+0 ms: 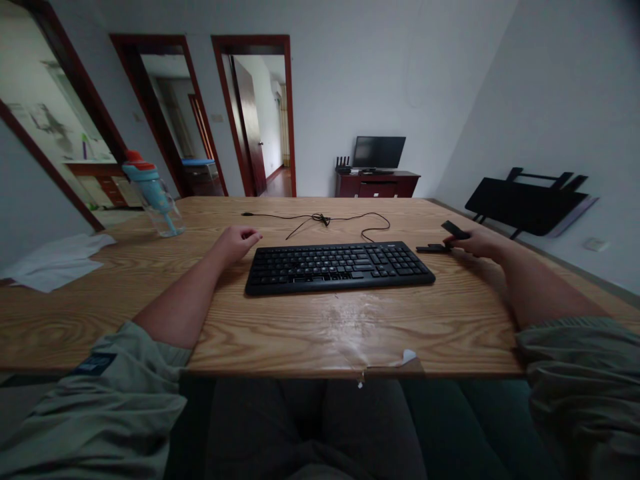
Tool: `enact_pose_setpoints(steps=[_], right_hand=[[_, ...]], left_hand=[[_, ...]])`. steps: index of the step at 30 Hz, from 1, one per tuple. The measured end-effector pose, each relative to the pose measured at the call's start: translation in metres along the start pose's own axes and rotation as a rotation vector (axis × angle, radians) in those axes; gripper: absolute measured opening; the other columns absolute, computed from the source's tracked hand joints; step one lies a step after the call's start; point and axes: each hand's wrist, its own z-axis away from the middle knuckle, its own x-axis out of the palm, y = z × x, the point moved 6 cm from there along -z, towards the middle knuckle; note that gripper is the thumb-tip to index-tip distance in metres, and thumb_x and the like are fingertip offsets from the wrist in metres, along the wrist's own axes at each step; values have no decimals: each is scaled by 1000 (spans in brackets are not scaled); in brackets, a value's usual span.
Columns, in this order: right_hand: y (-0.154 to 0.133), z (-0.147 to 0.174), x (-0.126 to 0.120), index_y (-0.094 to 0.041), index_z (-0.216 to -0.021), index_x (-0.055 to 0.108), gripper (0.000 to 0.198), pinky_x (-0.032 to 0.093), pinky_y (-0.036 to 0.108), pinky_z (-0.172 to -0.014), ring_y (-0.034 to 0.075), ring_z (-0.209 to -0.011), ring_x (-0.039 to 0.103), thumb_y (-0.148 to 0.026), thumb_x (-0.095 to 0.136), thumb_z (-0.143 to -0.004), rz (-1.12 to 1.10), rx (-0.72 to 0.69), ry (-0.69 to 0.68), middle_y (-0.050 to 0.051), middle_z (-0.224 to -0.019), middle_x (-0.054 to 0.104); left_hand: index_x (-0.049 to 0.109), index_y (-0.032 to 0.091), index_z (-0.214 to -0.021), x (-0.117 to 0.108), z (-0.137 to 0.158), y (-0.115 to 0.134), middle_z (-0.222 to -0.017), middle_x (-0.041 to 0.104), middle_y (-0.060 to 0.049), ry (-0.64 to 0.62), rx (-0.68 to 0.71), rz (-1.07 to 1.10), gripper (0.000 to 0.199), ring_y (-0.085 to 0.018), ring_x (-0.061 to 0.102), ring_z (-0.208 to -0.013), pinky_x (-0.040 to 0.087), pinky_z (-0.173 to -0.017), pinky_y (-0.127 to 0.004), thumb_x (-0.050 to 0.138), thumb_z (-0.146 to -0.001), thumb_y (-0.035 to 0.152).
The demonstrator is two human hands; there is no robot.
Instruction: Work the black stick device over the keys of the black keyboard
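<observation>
A black keyboard (339, 267) lies flat in the middle of the wooden table (310, 327), its thin black cable (325, 219) trailing away behind it. My left hand (237, 241) rests on the table just left of the keyboard's far corner, fingers loosely curled, holding nothing. My right hand (475, 243) rests to the right of the keyboard and grips a small flat black object (455, 229) that sticks up from my fingers. A second small black piece (433, 249) lies on the table between that hand and the keyboard.
A clear water bottle with a blue and red lid (153, 195) stands at the far left. White paper (55, 262) lies at the left edge. A folded black table (525, 203) leans on the right wall. A monitor (379, 152) sits on a cabinet beyond.
</observation>
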Motion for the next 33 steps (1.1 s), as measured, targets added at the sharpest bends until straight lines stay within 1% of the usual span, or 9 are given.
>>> enact_pose_setpoints(steps=[2,3,7,10,13,21,24,28,33], right_hand=[[6,-3,11,-16,-77,79,11,37,35,-58,17,-55,48,-11,69,-77,2,119,-192,10,-67,65],[9,-4,13,-16,-82,79,12,37,35,-58,18,-57,49,-13,68,-79,6,155,-238,10,-71,66],[18,-16,19,-16,-95,78,16,39,34,-62,18,-65,53,-16,68,-82,20,142,-249,13,-88,69],[27,-26,18,-15,-90,77,14,41,33,-70,17,-71,56,-10,68,-80,14,71,-164,13,-93,70],[30,-30,13,-15,-84,76,14,40,32,-78,17,-75,57,-6,68,-78,6,7,-69,14,-93,71],[22,-19,18,-13,-97,78,21,41,33,-73,18,-67,55,-9,65,-81,147,15,-123,14,-86,71],[21,-19,18,-14,-94,80,19,41,33,-73,19,-68,55,-11,68,-80,170,-12,-126,15,-90,72],[18,-18,18,-17,-90,81,19,42,34,-73,19,-69,56,-9,68,-78,200,-41,-146,13,-89,73],[13,-13,19,-17,-96,81,20,42,32,-75,19,-74,59,-12,66,-82,222,-26,-184,14,-95,73]], left_hand=[[75,17,-80,1,0,-1,-60,59,-1,0,-7,7,40,-17,49,-60,35,-58,-29,55,-80,52],[75,17,-80,2,0,-2,-60,59,-1,0,-12,15,40,-17,49,-60,35,-58,-29,55,-80,52],[76,18,-81,3,0,-4,-62,61,-2,-6,-32,45,37,-18,51,-62,37,-60,-29,57,-79,50],[75,18,-81,3,1,-4,-62,60,-1,-10,-40,39,38,-18,51,-63,37,-60,-29,57,-79,51],[75,17,-83,2,1,-4,-62,59,-1,-6,-42,42,40,-17,50,-62,37,-60,-29,56,-79,53],[74,19,-82,5,0,-7,-62,58,-1,-9,-46,67,38,-17,48,-62,36,-59,-29,57,-78,53],[74,19,-83,4,0,-7,-62,57,-1,-9,-47,65,40,-17,46,-60,34,-57,-29,56,-78,54],[74,18,-82,3,1,-5,-62,57,-1,-11,-51,58,40,-17,47,-60,34,-58,-29,56,-78,54],[74,17,-82,3,1,-3,-64,59,-3,-12,-54,68,40,-18,49,-62,35,-60,-30,58,-77,53]])
